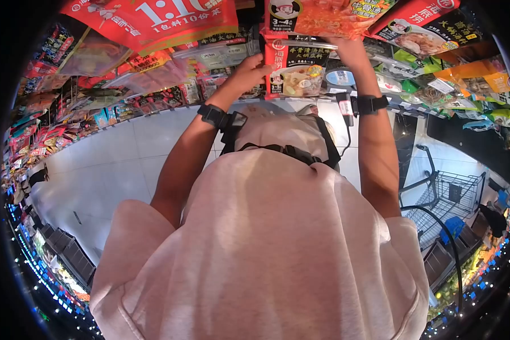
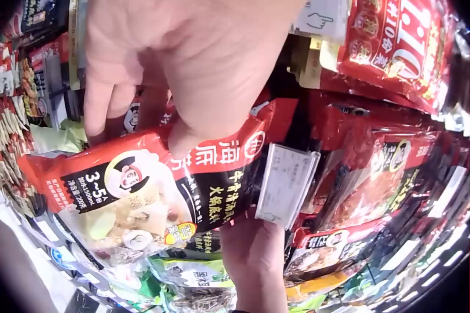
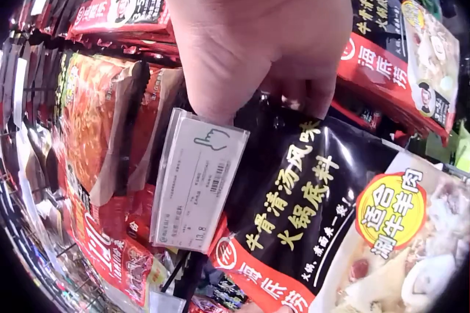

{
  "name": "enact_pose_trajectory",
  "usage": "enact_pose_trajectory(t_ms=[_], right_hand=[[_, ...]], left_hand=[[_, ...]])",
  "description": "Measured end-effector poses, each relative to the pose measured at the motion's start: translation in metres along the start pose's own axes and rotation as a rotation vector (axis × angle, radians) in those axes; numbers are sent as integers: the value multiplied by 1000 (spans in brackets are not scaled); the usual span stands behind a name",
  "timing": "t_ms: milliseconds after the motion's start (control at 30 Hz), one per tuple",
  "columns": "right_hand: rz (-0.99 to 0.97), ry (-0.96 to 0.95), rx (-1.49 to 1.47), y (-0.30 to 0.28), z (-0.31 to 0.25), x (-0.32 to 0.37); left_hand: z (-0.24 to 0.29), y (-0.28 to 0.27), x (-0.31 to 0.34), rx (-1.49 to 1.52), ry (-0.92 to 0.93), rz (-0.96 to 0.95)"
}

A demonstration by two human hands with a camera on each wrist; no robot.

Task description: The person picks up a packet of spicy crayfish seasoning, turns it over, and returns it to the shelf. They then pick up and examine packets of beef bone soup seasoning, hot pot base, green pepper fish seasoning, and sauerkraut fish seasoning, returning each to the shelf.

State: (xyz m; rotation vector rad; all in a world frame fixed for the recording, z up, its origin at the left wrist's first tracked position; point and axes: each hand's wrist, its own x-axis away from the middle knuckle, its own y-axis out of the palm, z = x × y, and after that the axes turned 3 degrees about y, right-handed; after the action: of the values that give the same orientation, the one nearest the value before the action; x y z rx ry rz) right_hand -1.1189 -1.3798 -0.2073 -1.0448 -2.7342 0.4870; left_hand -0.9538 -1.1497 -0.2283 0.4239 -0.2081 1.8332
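Observation:
A red and black packet of hot pot soup base [image 1: 296, 69] hangs at the shelf front, its face toward me. My left hand [image 1: 249, 76] holds its red end; in the left wrist view the thumb of that left hand [image 2: 198, 56] lies over the front, with the other fingers behind. At the opposite, black end, my right hand [image 1: 350, 52] grips the packet's edge. The right wrist view has this right hand [image 3: 264, 41] close above the printed face, its thumb partly hidden behind a clear price tag holder [image 3: 198, 181].
Large red soup base bags [image 1: 164, 25] hang above left, and an orange-red bag [image 1: 323, 17] overhangs the packet. More red packets [image 3: 404, 63] fill the racks alongside. Green bags [image 1: 408, 62] hang to the right. A wire shopping cart [image 1: 450, 195] stands behind me at the right.

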Motion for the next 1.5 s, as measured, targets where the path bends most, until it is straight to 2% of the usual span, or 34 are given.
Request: enact_pose_trajectory(t_ms=[167,233,267,333,467,533,667,733,833,867,900,967,1033,1100,1133,1167,1200,1267,1367,1467,1500], right_hand=[[-11,1,242,0,-26,-3],[-105,8,360,0,-34,-2],[-106,5,361,0,-19,-6],[46,-238,321,3,10,-16],[15,-309,340,0,33,-24],[-9,-381,519,-1,35,-27],[55,-310,569,-1,36,-21],[-49,-348,484,-2,37,-21],[-67,-288,535,0,36,-19],[-82,-414,725,-1,34,-19],[-83,-411,726,0,32,-20],[-74,-339,389,6,25,-22],[-14,-348,431,10,21,-16],[-6,-271,330,16,10,-13],[66,-443,144,22,8,-16],[45,-413,283,22,13,-19],[39,-422,251,22,19,-21],[46,-428,220,25,20,-25],[34,-329,360,24,8,-20],[140,-303,57,27,-20,3],[142,-304,58,28,-26,8]], left_hand=[[-2,-4,-8,-39,16,0],[-1,-4,-6,-24,13,-1],[0,-3,-6,-36,11,16],[0,-3,-6,-47,12,37],[0,-1,-5,-97,14,56],[4,2,-3,-75,28,59],[5,4,-4,-122,64,58],[0,4,-4,-139,75,63],[-6,3,-9,-116,-14,35],[-8,3,-10,-113,-33,54],[-10,3,-11,-110,-53,76],[-14,0,-11,-87,-20,57],[-17,-3,-16,-75,36,38],[-6,1,-12,-92,29,55],[-8,-3,-12,-110,16,81],[-11,-4,-13,-129,3,108],[-16,-1,-13,-77,78,172],[-18,1,-13,-70,72,175],[-18,3,-14,-28,76,165],[-21,-2,-21,2,102,218],[-28,-15,-31,-24,44,183]])
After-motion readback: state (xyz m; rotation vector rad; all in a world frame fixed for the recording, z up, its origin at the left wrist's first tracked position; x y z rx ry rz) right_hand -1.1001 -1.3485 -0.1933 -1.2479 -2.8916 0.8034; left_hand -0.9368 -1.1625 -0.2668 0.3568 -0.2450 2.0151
